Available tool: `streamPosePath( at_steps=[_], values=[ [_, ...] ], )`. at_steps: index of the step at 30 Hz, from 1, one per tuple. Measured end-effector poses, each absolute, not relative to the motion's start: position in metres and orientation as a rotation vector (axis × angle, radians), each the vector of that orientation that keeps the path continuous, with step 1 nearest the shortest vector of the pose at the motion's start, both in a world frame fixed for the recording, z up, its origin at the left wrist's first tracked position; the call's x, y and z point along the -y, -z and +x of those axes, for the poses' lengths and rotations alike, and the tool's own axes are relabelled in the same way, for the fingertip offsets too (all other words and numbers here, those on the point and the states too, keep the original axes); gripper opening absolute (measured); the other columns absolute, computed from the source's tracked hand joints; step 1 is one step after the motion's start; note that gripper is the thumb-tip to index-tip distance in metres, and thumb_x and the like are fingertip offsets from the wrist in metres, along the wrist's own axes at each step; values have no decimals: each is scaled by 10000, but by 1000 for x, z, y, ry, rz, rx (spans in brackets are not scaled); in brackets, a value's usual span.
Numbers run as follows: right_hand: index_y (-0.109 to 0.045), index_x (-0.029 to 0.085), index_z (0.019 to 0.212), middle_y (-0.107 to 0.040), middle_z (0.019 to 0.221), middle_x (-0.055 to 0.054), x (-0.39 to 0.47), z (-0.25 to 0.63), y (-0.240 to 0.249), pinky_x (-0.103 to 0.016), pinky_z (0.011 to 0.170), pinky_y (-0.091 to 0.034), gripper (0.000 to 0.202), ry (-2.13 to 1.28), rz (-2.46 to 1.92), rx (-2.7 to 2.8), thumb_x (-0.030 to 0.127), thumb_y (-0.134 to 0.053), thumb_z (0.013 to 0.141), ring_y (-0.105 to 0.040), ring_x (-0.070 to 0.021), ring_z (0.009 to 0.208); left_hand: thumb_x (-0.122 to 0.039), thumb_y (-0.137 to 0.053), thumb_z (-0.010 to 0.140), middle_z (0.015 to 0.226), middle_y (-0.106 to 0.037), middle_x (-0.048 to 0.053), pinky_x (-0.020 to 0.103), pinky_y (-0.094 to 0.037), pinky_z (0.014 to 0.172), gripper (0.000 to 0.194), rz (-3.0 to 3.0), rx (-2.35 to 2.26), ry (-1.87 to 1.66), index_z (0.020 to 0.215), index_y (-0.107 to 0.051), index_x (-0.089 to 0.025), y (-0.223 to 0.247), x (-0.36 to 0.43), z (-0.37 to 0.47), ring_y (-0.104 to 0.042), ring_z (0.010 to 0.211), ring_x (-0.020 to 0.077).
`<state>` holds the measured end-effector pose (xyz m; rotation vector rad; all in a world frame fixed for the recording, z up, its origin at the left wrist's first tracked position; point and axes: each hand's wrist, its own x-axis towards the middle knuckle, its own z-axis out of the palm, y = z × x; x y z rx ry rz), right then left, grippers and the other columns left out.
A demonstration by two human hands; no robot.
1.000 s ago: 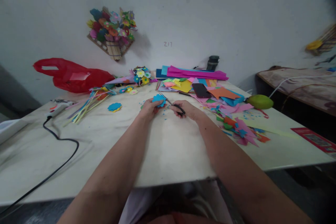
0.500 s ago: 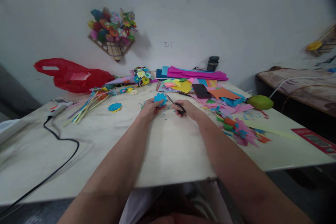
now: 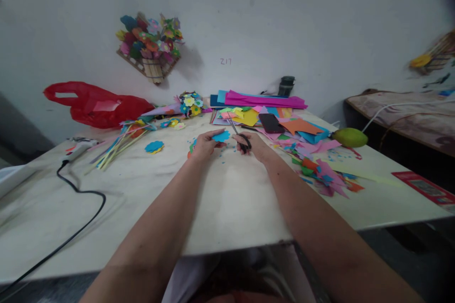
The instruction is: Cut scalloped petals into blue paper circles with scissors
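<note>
My left hand (image 3: pixel 205 144) pinches a blue scalloped paper flower (image 3: pixel 222 136) over the middle of the table; the fingers cover part of it. In my right hand (image 3: pixel 254 146) is a pair of scissors (image 3: pixel 243 143) with black handles, its blades pointing up and away, just right of the flower and apart from it. Small blue paper scraps lie on the table below. Partly hidden by my left hand are green and orange paper pieces (image 3: pixel 189 153). To the left lies a blue cut flower (image 3: pixel 154 146) with yellow under it.
Paper strips (image 3: pixel 113 149), a red bag (image 3: pixel 103 106) and a corded glue gun (image 3: pixel 80 147) occupy the left. A phone (image 3: pixel 271 123), coloured sheets (image 3: pixel 265 99), paper scraps (image 3: pixel 329 173) and a green fruit (image 3: pixel 350 137) are on the right.
My left hand has turned the blue flower, so its shape shows less fully now. The scissors' blades have swung to a steeper angle and shifted slightly right of the flower.
</note>
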<state>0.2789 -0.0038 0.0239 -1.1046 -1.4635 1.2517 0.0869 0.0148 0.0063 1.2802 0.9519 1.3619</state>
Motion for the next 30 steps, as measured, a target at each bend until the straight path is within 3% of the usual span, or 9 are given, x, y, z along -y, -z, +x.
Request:
streamPosePath(
  at_steps=[5,8,14,18,21,23,27,30],
  values=[
    [-632,148,870,-703,650,-35,0,277,-24,-175,359,-294,146,-1271,-1079,1339,258,-729,865,-582,-89,448,-44,-787,619,845,-777,31,316,-585,792,348,1242,-921,-1398,931,-818,-195,-6,-17,90,-721,724,169],
    [-617,161,943,-718,663,-30,-3,275,-23,-184,370,-306,262,-1282,-1082,1258,257,-807,792,-614,-110,473,-44,-804,617,882,-786,39,308,-579,787,341,1276,-956,-1395,916,-821,-208,-5,-16,93,-729,816,199],
    [-614,176,938,-604,516,49,-3,270,-20,-181,393,-332,296,-1270,-1083,1250,217,-819,729,-592,-115,450,11,-740,613,906,-795,5,315,-577,873,361,1477,-1014,-1370,809,-817,-282,-4,-14,99,-720,1041,252],
    [-612,187,931,-570,505,73,-2,268,-23,-180,397,-331,280,-1225,-1112,1237,144,-771,705,-574,-111,450,46,-685,622,904,-784,-8,298,-571,869,426,1449,-1042,-1394,881,-809,-269,-3,-18,101,-726,968,214],
    [-610,188,935,-565,532,79,-2,267,-25,-178,422,-347,315,-1201,-1117,1213,88,-756,674,-578,-101,465,-52,-725,702,819,-752,-6,291,-578,758,409,1293,-1072,-1407,1061,-771,-244,-3,-20,99,-710,741,165],
    [-609,189,926,-560,542,79,-2,267,-25,-181,442,-363,321,-1191,-1118,1212,69,-749,664,-578,-100,473,-221,-775,768,751,-721,-2,288,-579,711,335,1232,-1051,-1415,1102,-739,-221,-4,-19,96,-681,647,149],
    [-606,191,900,-567,568,70,0,266,-25,-200,475,-401,308,-1184,-1110,1222,50,-710,647,-567,-104,481,-508,-810,758,672,-682,37,276,-549,591,348,1226,-1008,-1356,844,-725,-181,-4,-17,90,-651,566,157],
    [-596,196,878,-542,564,80,1,264,-25,-212,490,-420,314,-1167,-1089,1233,91,-744,622,-544,-100,482,-503,-881,664,615,-674,42,249,-495,522,372,1323,-1031,-1240,696,-687,-187,-3,-17,88,-623,521,148]
  ],
)
